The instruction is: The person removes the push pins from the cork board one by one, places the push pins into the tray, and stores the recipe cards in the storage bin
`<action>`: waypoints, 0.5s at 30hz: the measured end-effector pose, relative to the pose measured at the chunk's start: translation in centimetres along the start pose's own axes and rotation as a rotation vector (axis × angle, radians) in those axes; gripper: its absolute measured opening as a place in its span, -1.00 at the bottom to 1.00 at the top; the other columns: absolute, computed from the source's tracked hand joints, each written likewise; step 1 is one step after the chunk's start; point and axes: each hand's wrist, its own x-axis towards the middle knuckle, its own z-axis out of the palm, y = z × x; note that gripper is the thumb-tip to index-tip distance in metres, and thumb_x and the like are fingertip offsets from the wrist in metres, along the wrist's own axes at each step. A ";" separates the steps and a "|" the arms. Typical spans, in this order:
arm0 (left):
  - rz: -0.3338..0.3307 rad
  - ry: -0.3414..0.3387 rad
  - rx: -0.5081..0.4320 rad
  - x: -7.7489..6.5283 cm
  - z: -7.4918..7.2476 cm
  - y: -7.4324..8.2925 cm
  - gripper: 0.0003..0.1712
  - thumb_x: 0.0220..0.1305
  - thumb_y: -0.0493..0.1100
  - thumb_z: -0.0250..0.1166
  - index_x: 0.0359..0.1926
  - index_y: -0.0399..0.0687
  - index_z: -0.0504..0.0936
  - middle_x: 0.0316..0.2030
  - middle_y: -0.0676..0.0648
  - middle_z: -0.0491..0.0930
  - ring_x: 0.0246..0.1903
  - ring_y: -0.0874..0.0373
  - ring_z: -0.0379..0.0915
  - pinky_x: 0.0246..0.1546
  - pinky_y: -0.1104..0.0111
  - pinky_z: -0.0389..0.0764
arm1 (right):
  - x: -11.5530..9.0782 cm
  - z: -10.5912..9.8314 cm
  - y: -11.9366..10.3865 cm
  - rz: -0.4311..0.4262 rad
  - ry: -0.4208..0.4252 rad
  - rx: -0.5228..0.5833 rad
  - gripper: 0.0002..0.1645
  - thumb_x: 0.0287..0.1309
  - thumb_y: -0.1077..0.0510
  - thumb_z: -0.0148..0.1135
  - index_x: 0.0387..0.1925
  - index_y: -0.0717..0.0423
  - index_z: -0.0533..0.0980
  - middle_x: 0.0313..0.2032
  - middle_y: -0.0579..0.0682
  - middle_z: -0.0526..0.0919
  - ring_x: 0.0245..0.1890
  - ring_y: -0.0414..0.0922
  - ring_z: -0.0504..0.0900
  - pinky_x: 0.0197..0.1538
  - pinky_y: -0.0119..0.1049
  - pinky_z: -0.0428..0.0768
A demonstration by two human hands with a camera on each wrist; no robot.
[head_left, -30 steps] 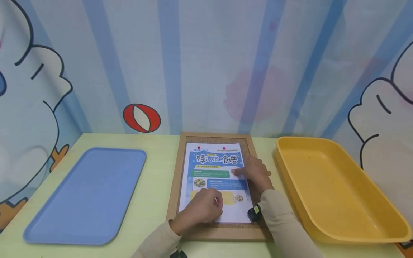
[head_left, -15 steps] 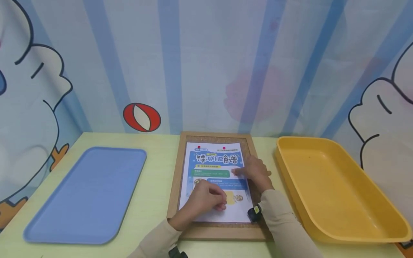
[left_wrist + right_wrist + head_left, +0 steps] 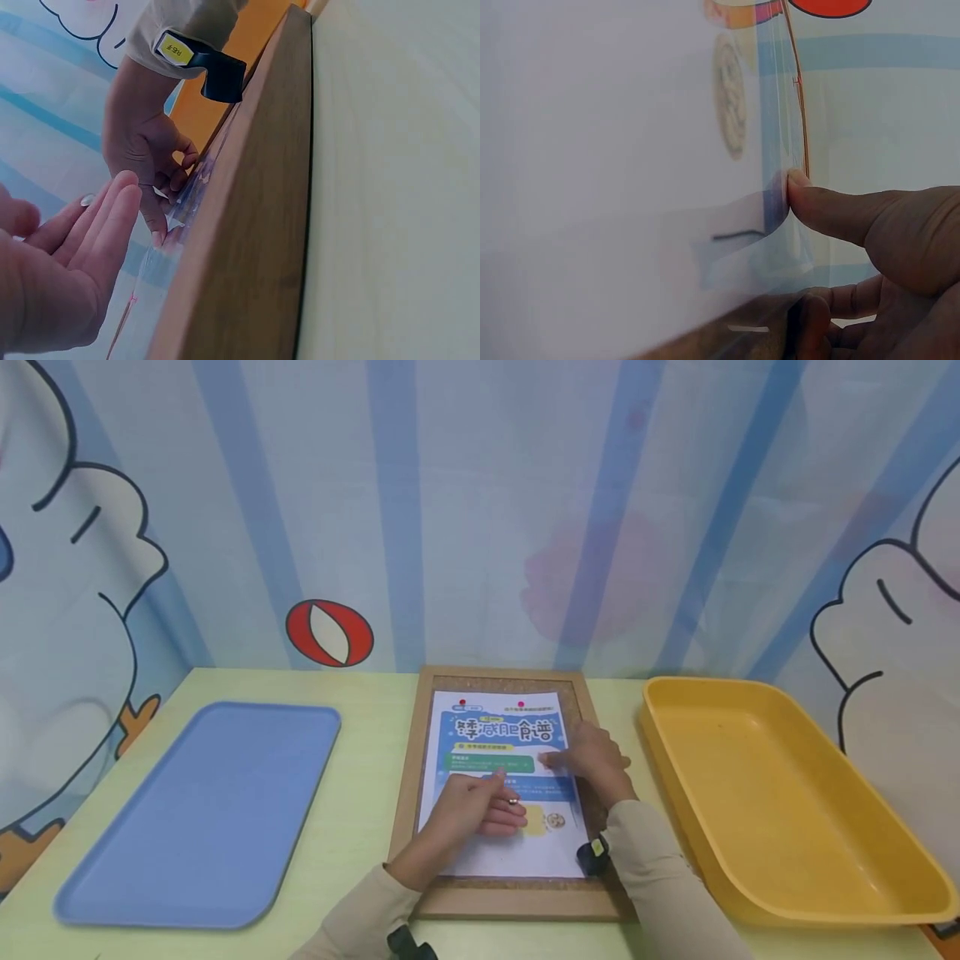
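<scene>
A framed corkboard (image 3: 498,906) lies on the table with a printed sheet (image 3: 517,860) on it. Near the sheet's top sit a red pushpin (image 3: 462,702) and another pinkish-red pushpin (image 3: 521,704). My left hand (image 3: 468,814) is over the sheet's lower middle, palm turned sideways, thumb lifted and fingers extended. A small shiny silver piece (image 3: 513,802), too small to make out, lies on its fingers; the left wrist view shows it by a fingertip. At the board's right side, my right hand (image 3: 592,760) grips the edge, thumb on the sheet, fingers bent round the frame.
A blue tray (image 3: 202,810) lies flat on the table to the left. The deep yellow tray (image 3: 780,810) stands close to the board's right side. Behind the table hangs a printed, striped backdrop (image 3: 487,527).
My left hand has moved up the sheet and turned its palm outward; its thumb has lifted from the fingers, baring the silver piece. My right hand and the board have stayed put.
</scene>
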 end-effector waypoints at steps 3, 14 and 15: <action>-0.019 -0.002 -0.050 0.0 -0.2 0.1 -0.29 0.56 0.16 -0.10 0.02 -0.48 0.60 -0.17 -0.31 0.74 -0.19 -0.05 0.76 -0.22 0.24 0.73 | 0.1 0.0 0.0 -0.002 0.004 -0.010 -0.14 0.02 -0.08 0.52 0.27 0.22 0.41 0.00 0.26 0.65 0.05 0.23 0.56 0.29 0.38 0.24; -0.058 -0.027 -0.225 0.0 -0.6 0.3 0.00 0.45 0.44 -0.25 0.23 -0.44 0.47 0.08 -0.32 0.64 0.09 -0.12 0.64 0.07 0.02 0.63 | 0.0 0.0 0.0 -0.023 0.006 -0.027 -0.12 0.02 -0.07 0.52 0.29 0.23 0.40 0.03 0.28 0.63 0.09 0.26 0.56 0.31 0.42 0.21; -0.064 -0.027 -0.237 0.0 -0.6 0.3 0.02 0.42 0.47 -0.24 0.24 -0.43 0.47 0.10 -0.32 0.64 0.10 -0.13 0.63 0.09 0.01 0.62 | 0.0 0.0 0.0 -0.028 0.008 -0.030 -0.13 0.02 -0.07 0.52 0.28 0.23 0.41 0.02 0.28 0.64 0.08 0.25 0.56 0.30 0.42 0.22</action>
